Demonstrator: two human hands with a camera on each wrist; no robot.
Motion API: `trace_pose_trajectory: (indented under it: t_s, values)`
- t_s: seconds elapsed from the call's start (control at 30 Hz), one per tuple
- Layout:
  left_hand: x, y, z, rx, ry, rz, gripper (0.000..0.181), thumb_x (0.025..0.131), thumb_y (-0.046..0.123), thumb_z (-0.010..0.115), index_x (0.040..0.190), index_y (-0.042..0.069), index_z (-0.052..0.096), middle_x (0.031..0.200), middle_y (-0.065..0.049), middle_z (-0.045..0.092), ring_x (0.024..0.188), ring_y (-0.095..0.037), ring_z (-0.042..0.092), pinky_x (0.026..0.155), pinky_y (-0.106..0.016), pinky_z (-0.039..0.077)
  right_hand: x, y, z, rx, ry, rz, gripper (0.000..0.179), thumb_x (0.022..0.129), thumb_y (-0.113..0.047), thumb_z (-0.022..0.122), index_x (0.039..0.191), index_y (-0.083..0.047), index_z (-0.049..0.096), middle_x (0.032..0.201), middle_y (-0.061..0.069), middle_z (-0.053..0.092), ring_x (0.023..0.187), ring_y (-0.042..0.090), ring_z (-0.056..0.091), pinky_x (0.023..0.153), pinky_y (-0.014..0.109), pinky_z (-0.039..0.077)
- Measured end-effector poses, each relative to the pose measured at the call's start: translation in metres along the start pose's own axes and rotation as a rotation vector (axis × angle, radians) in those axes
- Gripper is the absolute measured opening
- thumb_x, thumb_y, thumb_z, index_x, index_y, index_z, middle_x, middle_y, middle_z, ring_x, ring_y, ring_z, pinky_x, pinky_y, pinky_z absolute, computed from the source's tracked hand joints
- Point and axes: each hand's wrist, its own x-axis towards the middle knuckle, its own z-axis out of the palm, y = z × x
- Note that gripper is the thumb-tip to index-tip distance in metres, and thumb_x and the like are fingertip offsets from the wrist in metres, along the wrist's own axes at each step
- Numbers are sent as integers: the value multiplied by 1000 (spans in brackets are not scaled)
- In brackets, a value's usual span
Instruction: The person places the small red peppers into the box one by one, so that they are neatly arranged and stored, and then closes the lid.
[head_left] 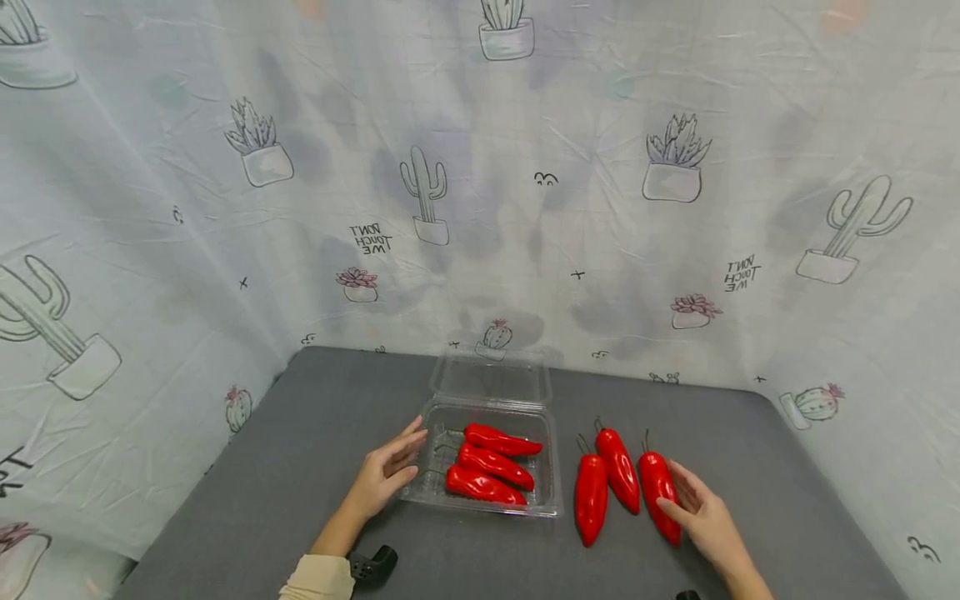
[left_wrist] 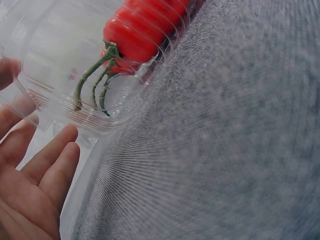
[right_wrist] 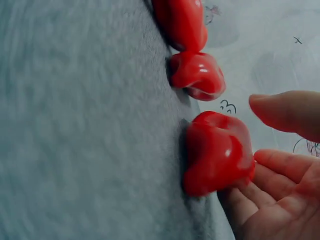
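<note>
At the clear box's edge [head_left: 422, 492] lies the relaxed left hand [head_left: 378, 477]; the unclenched right hand [head_left: 707, 517] flanks a pepper [head_left: 655, 477], thumb [right_wrist: 290, 112] apart.

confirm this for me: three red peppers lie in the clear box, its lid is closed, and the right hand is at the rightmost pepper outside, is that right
Not quite: the lid is open, not closed. The head view shows it folded back behind the clear box. The rest stands: three red peppers lie inside, and the right hand is at the rightmost pepper outside.

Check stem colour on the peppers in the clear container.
Green stems, best seen in the left wrist view.
</note>
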Motion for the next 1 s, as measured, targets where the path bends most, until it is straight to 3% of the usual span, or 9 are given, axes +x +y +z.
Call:
trace_pose_trajectory:
  t_s: [0.07,0.17,0.23,0.3,0.4,0.47,0.57,0.73,1.0]
  values:
    - [0,0,1,0,3,8,50,84,-15,57,133,-14,45,144,-37,31,125,-34,51,97,-26,47,-1,4,2,5,19,-6,69,86,-14,70,141,8,35,143,29,40,102,-29,34,82,-3,36]
    - [0,0,2,-2,7,12,49,84,-16,57,132,-14,46,143,-37,32,123,-36,51,96,-25,47,-3,10,4,30,51,-32,68,84,-11,70,140,8,37,134,-3,52,101,-27,38,81,-1,39]
    - [0,0,2,-1,4,16,50,84,-16,56,132,-14,46,143,-37,32,123,-36,51,96,-25,47,-4,13,5,33,63,-34,66,84,-10,70,140,8,38,129,-10,50,100,-25,41,80,1,42]
    - [0,0,3,-3,3,15,50,84,-16,56,132,-14,45,143,-37,31,124,-34,51,96,-25,47,-4,14,5,41,66,-35,66,84,-9,70,139,9,39,131,-5,51,100,-24,42,79,2,43]
    - [-1,0,3,-5,6,16,50,84,-16,56,132,-14,45,143,-37,31,124,-32,51,96,-25,48,-3,14,5,33,53,2,67,85,-10,69,140,9,37,137,28,45,99,-24,41,78,2,43]
    - [0,1,2,-7,8,17,49,84,-16,56,132,-15,45,143,-37,31,125,-30,51,96,-25,47,-3,14,5,38,46,16,68,86,-12,69,141,8,36,139,34,40,99,-25,40,77,2,43]
    - [0,1,1,-6,8,17,49,84,-16,56,131,-16,45,143,-37,31,125,-29,51,96,-24,47,-2,13,6,43,50,9,67,86,-11,69,141,8,36,137,31,43,99,-24,41,77,3,44]
    - [0,0,1,0,7,8,49,84,-15,56,132,-14,45,143,-37,31,125,-30,51,96,-25,48,-1,14,6,47,68,3,66,85,-9,70,139,9,38,132,10,50,99,-22,45,77,5,46]
    - [0,-3,1,-5,4,0,50,83,-17,56,132,-15,45,142,-39,30,125,-31,51,96,-28,48,-1,12,5,70,58,72,69,86,-14,69,142,8,35,141,33,38,97,-25,41,77,2,43]
